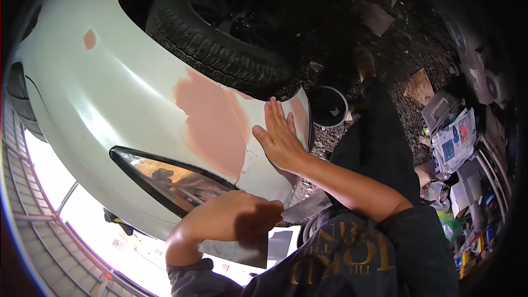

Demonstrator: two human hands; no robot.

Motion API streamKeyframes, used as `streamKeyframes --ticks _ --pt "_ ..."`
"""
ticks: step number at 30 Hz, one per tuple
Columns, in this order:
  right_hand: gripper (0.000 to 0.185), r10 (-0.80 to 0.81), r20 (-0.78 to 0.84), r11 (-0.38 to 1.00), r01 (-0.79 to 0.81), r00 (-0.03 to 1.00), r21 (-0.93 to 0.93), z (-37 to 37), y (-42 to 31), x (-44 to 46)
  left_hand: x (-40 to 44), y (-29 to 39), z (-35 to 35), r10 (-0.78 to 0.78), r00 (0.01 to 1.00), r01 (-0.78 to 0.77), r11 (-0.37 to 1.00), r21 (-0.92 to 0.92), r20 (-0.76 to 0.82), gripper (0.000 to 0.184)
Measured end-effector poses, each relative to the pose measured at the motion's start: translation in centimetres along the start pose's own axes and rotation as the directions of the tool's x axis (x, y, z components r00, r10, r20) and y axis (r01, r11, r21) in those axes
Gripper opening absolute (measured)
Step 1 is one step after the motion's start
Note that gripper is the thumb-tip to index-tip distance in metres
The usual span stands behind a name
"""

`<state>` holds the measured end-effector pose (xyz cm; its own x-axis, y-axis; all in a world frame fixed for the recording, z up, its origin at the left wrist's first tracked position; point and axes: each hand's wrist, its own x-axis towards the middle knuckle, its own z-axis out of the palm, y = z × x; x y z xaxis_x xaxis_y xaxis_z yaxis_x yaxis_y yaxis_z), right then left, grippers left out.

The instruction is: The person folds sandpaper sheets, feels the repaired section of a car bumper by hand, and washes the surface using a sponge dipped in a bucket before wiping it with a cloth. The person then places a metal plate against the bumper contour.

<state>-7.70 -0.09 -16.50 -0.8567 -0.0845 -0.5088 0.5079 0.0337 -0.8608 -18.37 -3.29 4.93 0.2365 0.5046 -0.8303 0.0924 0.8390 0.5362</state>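
A white car body panel (137, 99) with pinkish filler patches fills the left and middle of the view. My right hand (280, 140) lies flat on the panel's narrow end, fingers stretched out, between the large filler patch (214, 124) and a smaller patch (300, 115). Below the triangular window (173, 176), my left hand (242, 214) is closed, its fingers curled. A flat grey sheet (250, 250) with pale smears shows beneath it, seemingly in its grip. Another grey flat piece (308, 208) sticks out beyond that hand; whether it is held I cannot tell.
A black tyre (214, 38) sits in the wheel arch. Near my leg, a round dark container with a pale rim (347, 107) stands on gravel (399, 113). Printed paper (454, 137) and mixed clutter lie at the right. A metal shutter or fence (41, 225) runs along the left.
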Motion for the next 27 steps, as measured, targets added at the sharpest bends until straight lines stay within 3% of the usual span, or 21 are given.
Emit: streamKeyframes --ticks 8,11,12,13,14,15,16,17,19,20,22,23,24,25,26,27 --pt "0.083 -0.190 -0.083 0.978 0.196 0.978 0.073 1.0 0.4 -3.9 1.0 -0.2 2.6 -0.034 0.994 0.007 0.971 0.238 0.107 0.024" --pt "0.071 -0.133 -0.062 0.953 0.110 0.989 -0.283 -0.5 3.3 -5.4 1.4 0.7 2.6 -0.083 0.992 0.055 0.965 0.258 0.096 0.023" --pt "0.064 0.046 0.066 0.896 -0.012 0.997 -0.443 -2.6 4.7 -5.4 1.3 0.8 2.6 -0.085 0.993 0.062 0.963 0.261 0.079 0.023" --pt "0.059 0.138 -0.003 0.843 -0.119 0.990 -0.525 -4.8 7.4 -6.5 1.1 0.8 2.7 -0.088 0.994 0.068 0.964 0.258 0.064 0.023" --pt "0.054 0.227 -0.072 0.773 -0.225 0.971 -0.593 -7.0 10.0 -7.7 0.8 0.7 2.5 -0.056 0.998 0.063 0.978 0.198 -0.041 0.023" --pt "0.051 0.194 -0.302 0.754 -0.338 0.934 -0.563 -9.2 14.0 -10.0 0.3 0.3 2.0 -0.028 0.988 0.049 0.990 0.134 -0.152 0.022" --pt "0.057 0.204 -0.419 0.747 -0.417 0.885 -0.517 -11.5 18.3 -12.6 -0.3 0.0 1.8 -0.011 0.965 0.030 0.997 0.067 -0.263 0.022" --pt "0.066 0.344 -0.453 0.697 -0.547 0.823 -0.464 -13.3 21.5 -15.8 -0.9 -0.1 1.9 -0.158 0.876 0.045 0.967 -0.249 -0.456 0.021" --pt "0.077 0.745 -0.292 0.625 -0.781 0.599 -0.007 -12.4 30.9 -20.5 -1.5 0.3 0.1 -0.211 0.592 -0.152 0.919 -0.365 -0.778 0.022" --pt "0.074 0.711 -0.198 0.663 -0.737 0.674 -0.131 -12.8 29.0 -21.3 -1.3 0.6 -0.5 -0.134 0.432 -0.286 0.918 -0.276 -0.892 0.022" --pt "0.070 0.640 0.017 0.723 -0.595 0.768 -0.351 -13.3 19.9 -21.9 -2.0 -0.5 -2.2 0.029 0.243 -0.578 0.807 -0.121 -0.970 0.021" --pt "0.063 0.329 0.253 0.941 -0.294 0.910 -0.167 -11.9 17.3 -21.3 -2.4 -0.7 -2.7 -0.049 0.156 -0.627 0.767 -0.137 -0.986 0.019" --pt "0.056 -0.059 0.391 0.996 0.029 0.918 0.082 -10.3 14.3 -20.7 -2.6 -0.3 -2.4 -0.018 0.104 -0.631 0.771 -0.080 -0.994 0.020" --pt "0.047 -0.110 0.257 0.981 0.063 0.960 0.185 -8.0 10.1 -19.4 -2.8 0.1 -2.4 0.004 0.046 -0.628 0.778 -0.026 -0.999 0.020" --pt "0.054 -0.283 0.157 0.956 0.291 0.946 -0.028 -6.7 7.7 -17.4 -3.0 0.4 -2.4 -0.003 0.050 -0.633 0.773 -0.034 -0.999 0.020" --pt "0.060 -0.248 0.061 0.967 0.244 0.967 0.067 -5.5 5.3 -15.0 -3.2 0.3 -2.7 -0.005 0.067 -0.664 0.746 -0.048 -0.998 0.019"
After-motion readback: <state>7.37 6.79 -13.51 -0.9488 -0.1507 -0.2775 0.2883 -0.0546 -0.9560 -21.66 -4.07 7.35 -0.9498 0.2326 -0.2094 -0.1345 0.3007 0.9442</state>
